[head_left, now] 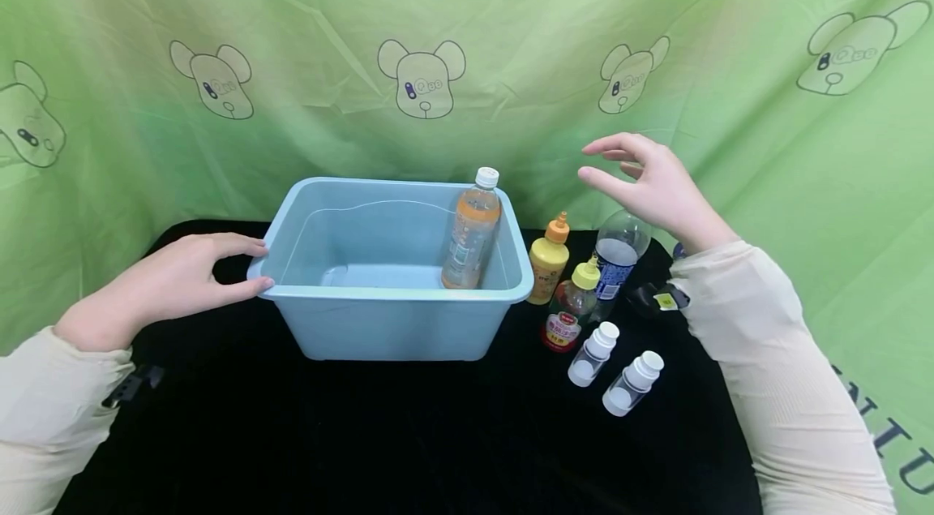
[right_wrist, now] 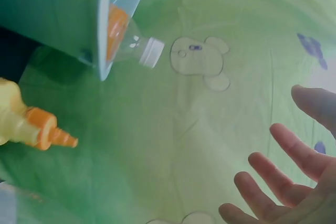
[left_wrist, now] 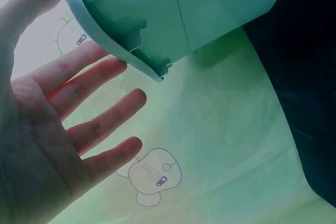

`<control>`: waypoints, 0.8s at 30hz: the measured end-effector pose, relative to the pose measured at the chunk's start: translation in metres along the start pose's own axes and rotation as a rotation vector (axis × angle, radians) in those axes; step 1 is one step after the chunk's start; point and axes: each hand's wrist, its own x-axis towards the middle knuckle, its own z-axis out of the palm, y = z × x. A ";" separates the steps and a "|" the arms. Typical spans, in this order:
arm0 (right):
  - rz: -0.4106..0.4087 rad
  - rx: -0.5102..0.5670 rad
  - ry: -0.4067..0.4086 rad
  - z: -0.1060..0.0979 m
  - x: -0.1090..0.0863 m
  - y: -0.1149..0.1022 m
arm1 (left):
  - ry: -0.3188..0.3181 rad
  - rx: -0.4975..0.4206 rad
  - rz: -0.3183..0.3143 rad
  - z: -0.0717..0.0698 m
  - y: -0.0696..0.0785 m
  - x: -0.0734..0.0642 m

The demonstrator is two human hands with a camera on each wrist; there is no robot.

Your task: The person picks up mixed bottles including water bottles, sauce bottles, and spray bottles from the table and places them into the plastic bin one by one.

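My left hand point(head_left: 178, 276) touches the left rim of a light blue plastic bin point(head_left: 394, 324). In the left wrist view its fingers point(left_wrist: 84, 95) are spread and nearly straight, with some fingertips against the rim. Inside the bin, at the right end, a clear bottle with a white cap and orange band point(head_left: 473, 235) leans upright. Raised in the air, my right hand point(head_left: 649, 182) holds nothing, its fingers loosely bent. Below it stands a clear bottle with a blue label point(head_left: 616, 259), its upper part partly overlapped by the hand.
Right of the bin are a yellow squeeze bottle with orange nozzle point(head_left: 549, 263), a red-labelled bottle with yellow cap point(head_left: 571, 308), and two small white-capped bottles, one nearer the bin point(head_left: 593, 354). A black cloth point(head_left: 365, 434) covers the table; a green curtain point(head_left: 511, 4) hangs behind.
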 end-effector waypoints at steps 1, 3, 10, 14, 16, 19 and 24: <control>0.007 0.007 0.011 0.000 -0.001 0.004 | 0.000 0.000 -0.002 0.000 0.000 0.000; 0.018 0.020 0.040 -0.001 -0.003 0.011 | 0.002 -0.001 -0.004 0.000 0.001 -0.001; 0.073 0.047 0.129 -0.003 -0.009 0.040 | 0.009 0.001 0.000 0.001 0.000 -0.001; 0.117 0.076 0.158 -0.005 -0.011 0.056 | 0.011 0.003 0.002 0.001 -0.001 -0.001; 0.139 0.085 0.179 -0.005 -0.013 0.063 | 0.013 0.003 0.005 0.001 -0.001 -0.001; 0.165 0.090 0.204 -0.005 -0.014 0.073 | 0.016 0.001 0.007 0.001 -0.001 -0.001; 0.204 0.087 0.203 -0.004 -0.018 0.087 | 0.019 0.000 0.007 0.001 0.000 -0.001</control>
